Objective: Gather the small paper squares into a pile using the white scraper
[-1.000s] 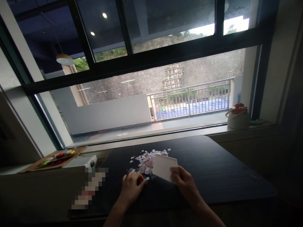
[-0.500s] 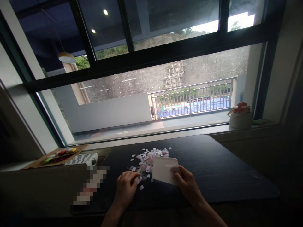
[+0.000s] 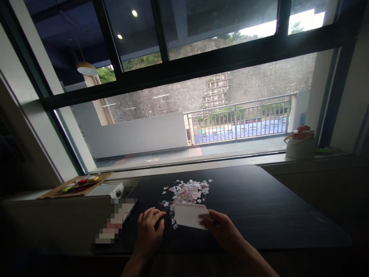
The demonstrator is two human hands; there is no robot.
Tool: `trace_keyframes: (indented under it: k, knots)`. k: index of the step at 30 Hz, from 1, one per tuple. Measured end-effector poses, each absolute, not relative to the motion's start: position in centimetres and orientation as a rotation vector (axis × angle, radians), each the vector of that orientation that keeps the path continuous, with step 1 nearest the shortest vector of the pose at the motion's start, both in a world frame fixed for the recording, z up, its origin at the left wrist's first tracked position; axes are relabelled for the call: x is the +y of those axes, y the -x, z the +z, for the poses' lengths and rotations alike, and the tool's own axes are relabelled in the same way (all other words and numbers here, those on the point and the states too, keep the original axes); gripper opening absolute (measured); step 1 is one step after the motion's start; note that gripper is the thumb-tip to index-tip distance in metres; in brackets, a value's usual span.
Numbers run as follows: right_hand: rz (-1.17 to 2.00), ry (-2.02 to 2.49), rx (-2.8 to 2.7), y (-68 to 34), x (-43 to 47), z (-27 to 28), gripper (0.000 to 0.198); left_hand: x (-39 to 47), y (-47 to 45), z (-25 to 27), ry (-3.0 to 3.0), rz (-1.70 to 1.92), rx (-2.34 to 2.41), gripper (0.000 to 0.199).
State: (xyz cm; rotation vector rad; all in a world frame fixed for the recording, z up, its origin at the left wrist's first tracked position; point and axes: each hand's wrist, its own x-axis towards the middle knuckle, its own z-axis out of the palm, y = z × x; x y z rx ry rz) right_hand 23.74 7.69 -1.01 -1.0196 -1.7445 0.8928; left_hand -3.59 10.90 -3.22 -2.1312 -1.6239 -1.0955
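A loose pile of small paper scraps (image 3: 188, 191), white and pale pink, lies on the dark table (image 3: 245, 204). My right hand (image 3: 216, 225) grips the right end of a flat white rectangular piece (image 3: 188, 215) with rounded corners, thumb on top. That piece is held at the near side of the pile and covers some scraps. Left of it, my left hand (image 3: 151, 227) rests low over the table with its fingers slightly spread and bent, nothing visible in them. A few scraps lie between this hand and the white piece.
A blurred-out flat object (image 3: 115, 225) lies at the table's left edge. Behind it stand a white ribbed box (image 3: 108, 190) and a brown board with colourful pieces (image 3: 77, 184). A pale jug with a reddish lid (image 3: 300, 144) stands on the windowsill at right.
My right hand has brought the white piece left and nearer to me, uncovering more of the pile. My left hand has drawn slightly left, its fingers straighter. The view has shifted a little.
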Motion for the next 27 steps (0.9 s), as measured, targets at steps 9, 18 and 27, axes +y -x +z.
trace_keyframes:
  k: [9,18,27]
  knots:
    - [0.791,0.997,-1.753,-23.4,7.9,-1.2,0.025,11.1,3.4,-4.1,2.085,-1.124,-1.644,0.025]
    - [0.531,1.223,-1.722,-30.3,6.6,-0.9,0.021,10.8,3.2,-3.9,2.1,-1.126,-1.638,0.025]
    - [0.724,1.204,-1.592,-31.6,7.4,0.1,0.028,10.6,3.2,-3.8,2.097,-1.112,-1.664,0.025]
